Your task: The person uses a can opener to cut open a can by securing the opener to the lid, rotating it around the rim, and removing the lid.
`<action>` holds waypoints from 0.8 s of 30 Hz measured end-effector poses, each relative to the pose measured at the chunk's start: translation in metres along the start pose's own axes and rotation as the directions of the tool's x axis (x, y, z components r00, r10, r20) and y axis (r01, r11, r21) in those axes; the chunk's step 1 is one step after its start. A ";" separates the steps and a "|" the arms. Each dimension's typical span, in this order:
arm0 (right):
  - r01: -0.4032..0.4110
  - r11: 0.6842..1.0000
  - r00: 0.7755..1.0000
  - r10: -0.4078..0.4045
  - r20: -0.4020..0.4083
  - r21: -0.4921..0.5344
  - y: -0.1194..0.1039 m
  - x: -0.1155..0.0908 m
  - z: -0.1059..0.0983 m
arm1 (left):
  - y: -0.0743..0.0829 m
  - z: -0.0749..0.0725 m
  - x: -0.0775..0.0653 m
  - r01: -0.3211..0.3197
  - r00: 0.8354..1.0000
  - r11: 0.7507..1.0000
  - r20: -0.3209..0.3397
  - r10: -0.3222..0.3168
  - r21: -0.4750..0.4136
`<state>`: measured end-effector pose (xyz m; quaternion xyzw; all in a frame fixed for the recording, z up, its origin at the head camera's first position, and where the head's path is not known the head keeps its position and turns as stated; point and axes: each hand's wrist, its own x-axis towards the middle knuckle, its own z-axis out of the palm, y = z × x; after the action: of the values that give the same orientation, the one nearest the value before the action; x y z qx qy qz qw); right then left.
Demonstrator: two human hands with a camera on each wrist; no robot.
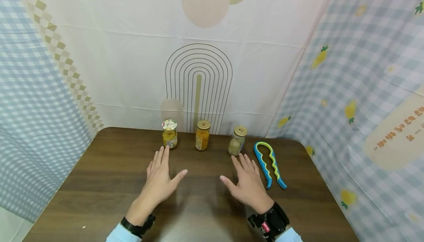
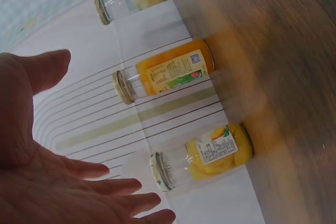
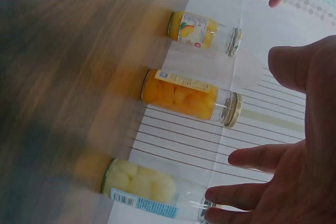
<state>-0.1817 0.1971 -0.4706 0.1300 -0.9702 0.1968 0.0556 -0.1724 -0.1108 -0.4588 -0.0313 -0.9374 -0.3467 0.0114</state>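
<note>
Both hands hover over the near half of the table with fingers spread and hold nothing. My left hand (image 1: 159, 180) points at a jar of yellow fruit (image 1: 170, 139) with a white patterned lid. Beyond the fingers of my right hand (image 1: 247, 183) stands a jar of pale round fruit (image 1: 236, 144) with a gold lid. Between these two is a jar of orange fruit (image 1: 201, 140), also gold-lidded. All three jars stand upright with lids on. A blue and green jar opener (image 1: 272, 165) lies just right of my right hand.
The brown wooden table (image 1: 198, 205) ends at a white printed cloth (image 1: 132, 72) behind the jars. Blue checked cloths hang at the left (image 1: 36, 98) and right. A tiny white scrap (image 1: 84, 227) lies near the front left.
</note>
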 end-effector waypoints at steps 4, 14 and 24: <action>-0.003 1.000 1.000 0.003 -0.025 -0.016 0.004 0.000 -0.001 | -0.004 -0.001 0.006 0.011 1.000 1.000 -0.025 -0.011 -0.012; -0.020 1.000 0.994 0.020 -0.107 0.001 0.018 -0.006 -0.008 | -0.027 0.004 0.041 0.074 0.985 0.991 -0.150 -0.091 -0.116; -0.072 0.997 0.995 0.072 -0.069 0.007 0.035 -0.011 -0.017 | -0.042 0.010 0.082 0.119 0.958 0.967 -0.231 -0.172 -0.227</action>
<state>-0.1799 0.2371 -0.4695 0.0881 -0.9713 0.2055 0.0816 -0.2572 -0.1323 -0.4902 0.0805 -0.8863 -0.4450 0.0997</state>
